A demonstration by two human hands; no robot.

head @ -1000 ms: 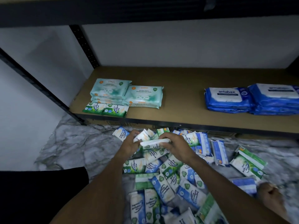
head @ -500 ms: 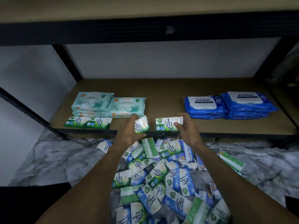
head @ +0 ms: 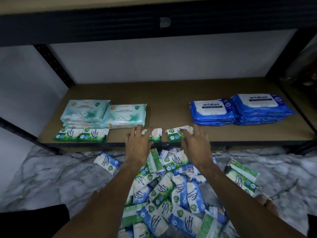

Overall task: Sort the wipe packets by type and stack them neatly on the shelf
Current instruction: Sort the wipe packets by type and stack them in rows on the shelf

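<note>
Two small green pine wipe packets lie at the front edge of the brown shelf (head: 171,93). My left hand (head: 137,145) rests with spread fingers on one packet (head: 156,134). My right hand (head: 197,143) rests with straight fingers on the other packet (head: 175,133). Two more green packets (head: 81,134) lie side by side at the front left. Behind them are pale teal packs (head: 104,114) in two stacks. Blue antabax packs (head: 240,109) are stacked at the right. A loose pile of small green and blue packets (head: 171,191) covers the floor below my arms.
The marble-patterned floor (head: 51,172) spreads under the shelf. A black upper shelf beam (head: 154,23) runs overhead, with black uprights at both sides. Bare shelf board lies between the teal and blue stacks and behind them. A stray green packet (head: 241,177) lies at the right.
Both hands lifted a green packet each out of the floor pile, carried them up and set them down at the shelf's front edge. The fingers have straightened over the packets.
</note>
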